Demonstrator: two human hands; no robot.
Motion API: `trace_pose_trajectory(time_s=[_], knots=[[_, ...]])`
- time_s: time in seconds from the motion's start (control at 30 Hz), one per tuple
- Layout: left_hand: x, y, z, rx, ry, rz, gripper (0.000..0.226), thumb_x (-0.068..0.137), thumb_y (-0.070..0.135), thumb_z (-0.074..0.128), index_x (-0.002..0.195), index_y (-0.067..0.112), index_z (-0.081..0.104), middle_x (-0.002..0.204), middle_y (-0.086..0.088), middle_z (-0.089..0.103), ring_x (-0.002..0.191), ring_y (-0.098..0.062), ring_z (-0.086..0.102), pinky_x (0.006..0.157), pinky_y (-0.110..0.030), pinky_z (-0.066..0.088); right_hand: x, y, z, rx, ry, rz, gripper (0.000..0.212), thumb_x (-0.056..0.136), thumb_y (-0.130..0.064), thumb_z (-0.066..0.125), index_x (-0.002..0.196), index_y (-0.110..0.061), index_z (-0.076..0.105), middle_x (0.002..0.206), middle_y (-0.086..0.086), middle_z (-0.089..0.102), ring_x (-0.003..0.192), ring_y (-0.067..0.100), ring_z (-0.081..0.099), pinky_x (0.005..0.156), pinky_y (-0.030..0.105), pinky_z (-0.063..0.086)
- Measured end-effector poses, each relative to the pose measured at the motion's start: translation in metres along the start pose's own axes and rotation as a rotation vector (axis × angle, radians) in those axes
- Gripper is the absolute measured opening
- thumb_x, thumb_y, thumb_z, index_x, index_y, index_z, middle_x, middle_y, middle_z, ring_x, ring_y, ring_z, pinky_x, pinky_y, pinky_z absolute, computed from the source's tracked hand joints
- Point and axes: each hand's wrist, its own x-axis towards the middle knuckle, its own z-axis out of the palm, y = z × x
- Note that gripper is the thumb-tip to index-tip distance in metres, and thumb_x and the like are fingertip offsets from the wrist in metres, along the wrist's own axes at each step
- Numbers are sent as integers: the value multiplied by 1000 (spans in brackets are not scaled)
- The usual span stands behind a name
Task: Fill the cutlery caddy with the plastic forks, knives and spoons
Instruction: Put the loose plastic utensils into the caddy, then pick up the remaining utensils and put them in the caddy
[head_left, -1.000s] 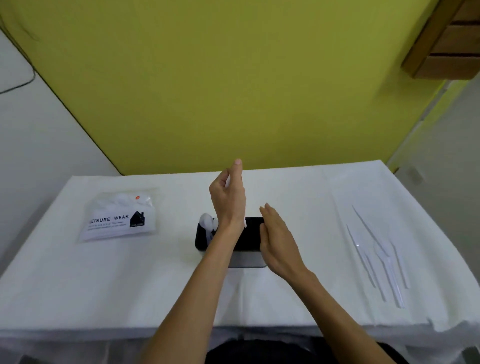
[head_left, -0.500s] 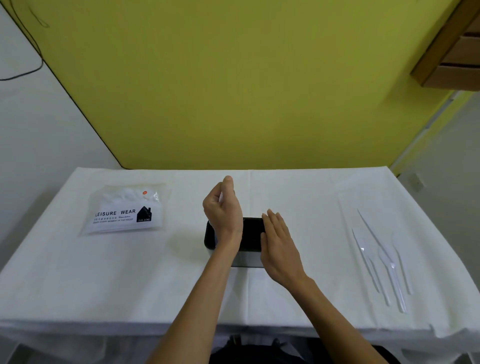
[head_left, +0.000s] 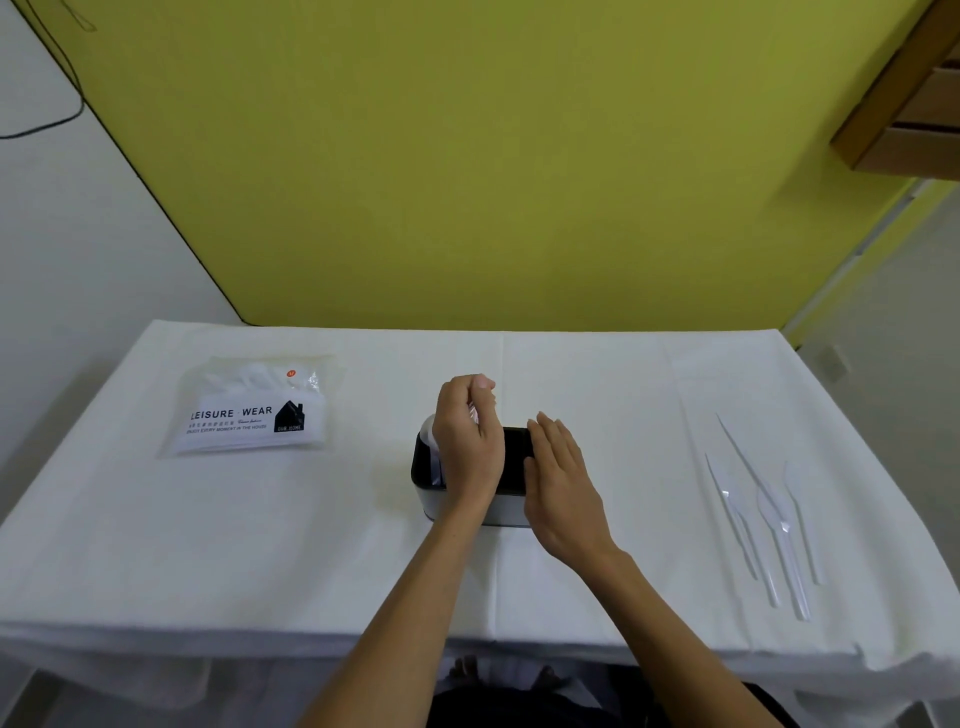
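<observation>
A black-rimmed cutlery caddy (head_left: 511, 512) with a pale front wall stands at the table's middle. White spoon heads (head_left: 429, 434) stick up from its left end. My left hand (head_left: 467, 447) hovers over the caddy with fingers curled, pinching a thin white plastic utensil (head_left: 471, 412) that points down into it; most of the piece is hidden by the fingers. My right hand (head_left: 563, 488) lies with straight fingers against the caddy's right end. Several clear plastic forks and knives (head_left: 769, 519) lie in a row on the cloth at the right.
The table (head_left: 260, 545) has a white cloth over it. A clear bag printed "LEISURE WEAR" (head_left: 249, 410) lies at the back left. A yellow wall stands behind, and a wooden cabinet (head_left: 914, 114) hangs at the upper right.
My left hand has come down from well above the caddy to just over its opening, its fingers curling in. The right hand has stayed against the caddy's right end.
</observation>
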Motion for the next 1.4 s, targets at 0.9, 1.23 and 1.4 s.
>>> trace_pose_trajectory(time_s=[0.9,1.23,1.4], knots=[[-92,15,123,76,-816,-131,18,102,25,48,94,24,64,97,12,58,93,-18,66,85,-28,51,-72,158,-72,-61,156,788,43,101,-24,47,140,-7,41,145,14,44,133,33,38,103,42,40],[-132,1,155,202,-1012,-481,37,102,40,43,104,9,62,92,0,68,79,-13,68,84,-42,57,-100,189,-78,-185,4,856,15,95,-28,48,96,-14,51,93,3,63,79,23,59,68,34,48],[-139,2,174,231,-1053,-525,41,101,43,48,97,6,66,85,-5,72,73,-18,67,80,-38,60,-104,187,-85,-227,-73,798,22,90,-33,49,87,-12,56,84,3,62,73,24,58,60,31,40]])
